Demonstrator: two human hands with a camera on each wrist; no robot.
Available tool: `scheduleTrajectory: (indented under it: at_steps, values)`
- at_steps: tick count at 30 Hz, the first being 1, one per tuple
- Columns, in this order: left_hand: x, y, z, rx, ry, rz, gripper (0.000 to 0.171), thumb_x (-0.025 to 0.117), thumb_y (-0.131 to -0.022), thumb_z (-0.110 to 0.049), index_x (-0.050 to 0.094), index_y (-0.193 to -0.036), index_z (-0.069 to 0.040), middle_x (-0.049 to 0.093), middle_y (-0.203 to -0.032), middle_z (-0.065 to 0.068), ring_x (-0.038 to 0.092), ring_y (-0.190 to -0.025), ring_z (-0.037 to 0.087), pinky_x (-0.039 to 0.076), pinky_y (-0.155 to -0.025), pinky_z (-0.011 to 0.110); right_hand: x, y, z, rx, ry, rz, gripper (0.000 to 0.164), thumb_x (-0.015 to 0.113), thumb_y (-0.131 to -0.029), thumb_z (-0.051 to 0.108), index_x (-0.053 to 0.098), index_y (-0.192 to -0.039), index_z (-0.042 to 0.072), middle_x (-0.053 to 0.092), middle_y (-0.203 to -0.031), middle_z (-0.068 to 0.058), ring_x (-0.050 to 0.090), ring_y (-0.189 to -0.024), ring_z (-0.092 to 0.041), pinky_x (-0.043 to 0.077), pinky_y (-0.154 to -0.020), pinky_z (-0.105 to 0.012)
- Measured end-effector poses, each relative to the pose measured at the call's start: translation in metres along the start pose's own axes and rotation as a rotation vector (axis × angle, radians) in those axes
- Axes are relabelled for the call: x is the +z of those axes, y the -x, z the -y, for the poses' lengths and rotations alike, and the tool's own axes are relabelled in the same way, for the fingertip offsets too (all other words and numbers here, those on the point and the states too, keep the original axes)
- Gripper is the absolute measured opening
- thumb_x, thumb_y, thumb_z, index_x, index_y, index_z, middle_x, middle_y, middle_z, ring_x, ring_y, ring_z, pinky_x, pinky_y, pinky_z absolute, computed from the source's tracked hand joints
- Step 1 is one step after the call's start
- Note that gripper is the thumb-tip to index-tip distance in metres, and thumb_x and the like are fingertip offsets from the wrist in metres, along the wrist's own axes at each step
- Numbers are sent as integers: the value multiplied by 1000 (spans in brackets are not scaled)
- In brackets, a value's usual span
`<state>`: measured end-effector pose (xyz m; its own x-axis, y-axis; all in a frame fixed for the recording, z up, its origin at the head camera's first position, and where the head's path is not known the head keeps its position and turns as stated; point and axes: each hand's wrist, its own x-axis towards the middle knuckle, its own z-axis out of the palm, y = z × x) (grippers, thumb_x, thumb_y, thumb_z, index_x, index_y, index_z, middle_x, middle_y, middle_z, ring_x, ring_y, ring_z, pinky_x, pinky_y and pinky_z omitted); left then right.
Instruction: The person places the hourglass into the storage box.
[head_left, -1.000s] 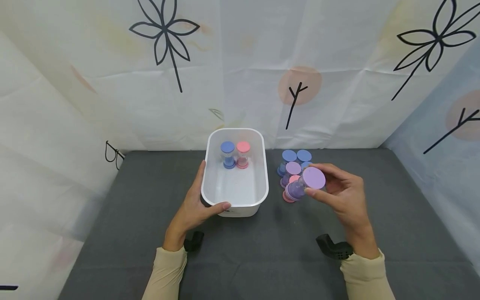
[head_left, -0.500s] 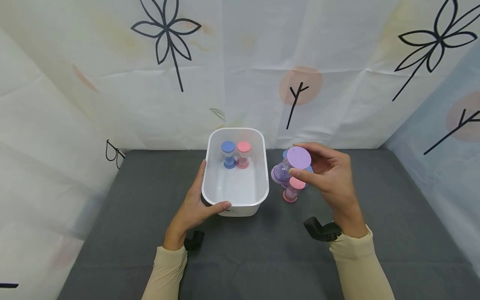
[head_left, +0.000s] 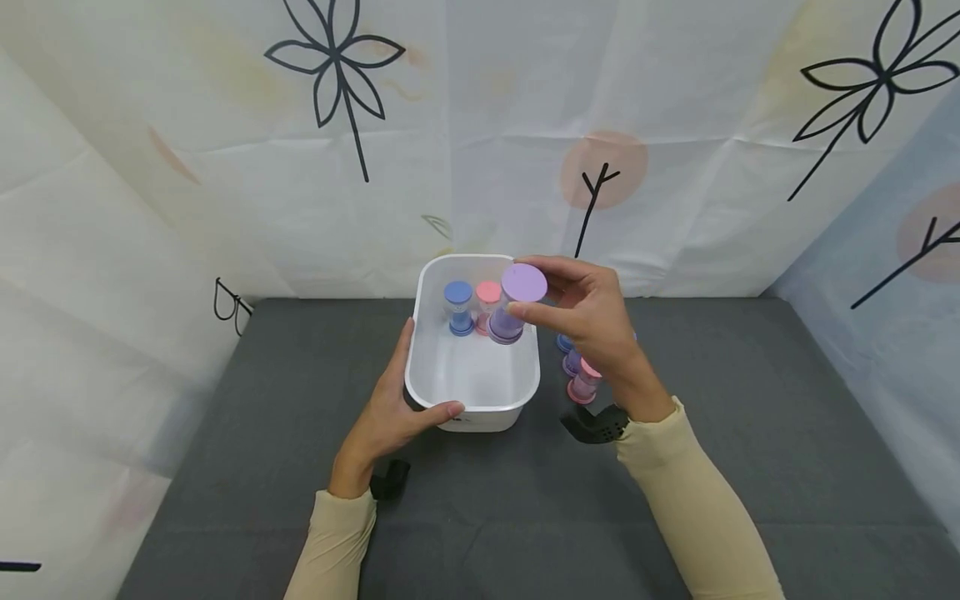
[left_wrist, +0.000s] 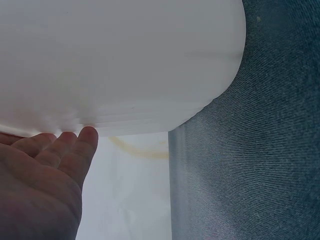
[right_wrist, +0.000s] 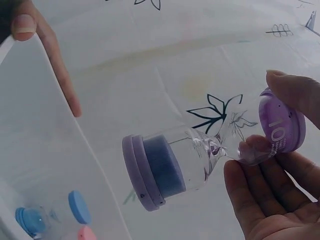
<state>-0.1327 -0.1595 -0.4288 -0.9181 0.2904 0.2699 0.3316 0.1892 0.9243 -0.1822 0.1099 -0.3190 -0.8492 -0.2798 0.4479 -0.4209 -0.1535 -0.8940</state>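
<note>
In the head view my right hand (head_left: pixel 588 308) pinches a purple-capped sand timer (head_left: pixel 523 283) by its upper cap, above the right side of a white plastic bin (head_left: pixel 472 379). The right wrist view shows the timer's clear waist, the cap (right_wrist: pixel 282 125) marked 10, and purple sand at the far end. My left hand (head_left: pixel 386 417) rests against the bin's near left corner, thumb along the front rim and straight fingers (left_wrist: pixel 80 152) touching the side. Inside the bin stand a blue sand timer (head_left: pixel 460 308) and a pink sand timer (head_left: pixel 487 296), the pink one partly hidden.
Right of the bin, more sand timers stand close together: a pink one (head_left: pixel 583 383) shows, while purple and blue ones are mostly hidden behind my right hand. Dark grey cloth (head_left: pixel 480 517) covers the table, with a patterned white curtain (head_left: pixel 495 183) behind.
My right hand has carried the purple sand timer leftward from over the group to over the bin, and the timer now tilts less. My left hand and the bin have stayed put.
</note>
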Motion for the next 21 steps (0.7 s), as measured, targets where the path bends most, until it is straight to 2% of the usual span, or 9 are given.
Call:
scheduleTrajectory:
  at_steps: [3,8,11,17,21]
  values:
    - [0,-1,11,8,5,-2,126,91,-76,-17,3,-165,-27,24,-164,-8,44,-135,30,34,-106,62,7,-9,-9,37,-41,22,46,82,-78,-8,69,-122,-8,70,-114,-14,67,-100,-26,53,-93,-35]
    - [0,-1,-13,0,28,10,124,88,-76,-6,2,-165,-17,27,-163,3,48,-128,38,37,-103,64,16,-21,-28,101,-55,63,47,83,-79,-4,69,-124,-6,70,-115,-14,68,-99,-26,54,-92,-35]
    - [-1,0,-23,-5,16,15,122,86,-77,-4,1,-164,-12,27,-163,8,49,-126,39,39,-102,63,19,-28,-38,140,-23,86,47,83,-81,-2,69,-126,-3,70,-116,-14,69,-100,-26,54,-92,-36]
    - [-1,0,-26,-15,-2,13,122,88,-77,-9,3,-164,-9,28,-162,11,50,-126,36,42,-102,57,23,-39,-52,234,49,112,47,84,-82,2,70,-127,1,71,-116,-12,70,-102,-26,54,-93,-36]
    - [-1,0,-26,-23,-7,14,122,87,-76,-5,1,-164,-10,29,-162,11,50,-126,36,42,-102,55,24,-44,-56,299,82,114,48,85,-81,4,70,-126,2,73,-115,-11,70,-102,-25,55,-91,-34]
